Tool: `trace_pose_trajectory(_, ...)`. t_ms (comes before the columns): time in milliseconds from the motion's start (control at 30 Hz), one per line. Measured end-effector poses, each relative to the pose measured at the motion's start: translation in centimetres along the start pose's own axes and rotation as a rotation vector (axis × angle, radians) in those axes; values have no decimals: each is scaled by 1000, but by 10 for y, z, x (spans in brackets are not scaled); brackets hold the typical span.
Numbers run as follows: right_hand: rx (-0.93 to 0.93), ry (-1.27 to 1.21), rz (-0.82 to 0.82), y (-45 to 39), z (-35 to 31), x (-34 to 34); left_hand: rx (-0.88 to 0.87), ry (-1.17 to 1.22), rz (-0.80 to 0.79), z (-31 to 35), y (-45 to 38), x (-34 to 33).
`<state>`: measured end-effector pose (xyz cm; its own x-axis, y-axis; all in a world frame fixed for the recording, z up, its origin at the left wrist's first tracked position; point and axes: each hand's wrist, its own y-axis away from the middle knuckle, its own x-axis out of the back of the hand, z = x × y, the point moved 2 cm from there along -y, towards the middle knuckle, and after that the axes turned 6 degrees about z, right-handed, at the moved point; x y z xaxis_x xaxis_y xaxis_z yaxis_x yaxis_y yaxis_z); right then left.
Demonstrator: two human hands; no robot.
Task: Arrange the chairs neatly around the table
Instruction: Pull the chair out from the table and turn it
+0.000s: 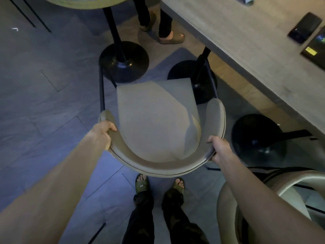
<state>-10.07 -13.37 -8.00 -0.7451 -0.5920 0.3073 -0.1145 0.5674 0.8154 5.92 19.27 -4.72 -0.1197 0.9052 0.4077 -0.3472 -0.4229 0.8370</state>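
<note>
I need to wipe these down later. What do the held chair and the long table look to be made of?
Chair: seat and curved backrest look like matte beige leatherette or fabric, with a piped seam; thin dark legs, probably metal. Table: grey matte top, stone- or concrete-look, possibly laminate.

The chair (158,120) has a pale beige-grey seat and a curved backrest of the same shade, edged with a thin dark seam; its slim frame is dark, near black. A second chair (281,184) at the lower right is the same pale beige. The table (237,41) top is a light, mottled grey, with warm tan showing on its underside edge. The pedestal bases (124,62) are glossy black. The floor (44,94) is slate grey tile with thin pale joints, washed bluish near the feet. The sandals (141,184) are olive green with pale lettering, the trousers (140,217) black. A phone (305,27) on the table is black, and a dark card (314,48) beside it bears a yellow label
</note>
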Motion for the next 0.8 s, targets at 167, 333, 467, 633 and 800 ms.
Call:
trace_pose_trajectory(167,-110,-31,39,13,39,0,-94,-164,19,27,-10,-4)
trace_pose_trajectory(333,-147,52,1,21,34,-2,-172,-234,1,42,-1,-9)
trace_pose_trajectory(467,-208,84,4,19,10,2,-90,-139,-49,39,-7,-5)
trace_pose_trajectory(633,20,94,102,-12,-47,-4,28,22,-82,15,3,-5)
trace_pose_trajectory(800,46,267,93,-18,-77,-21,361,24,-99,-20,8,-8)
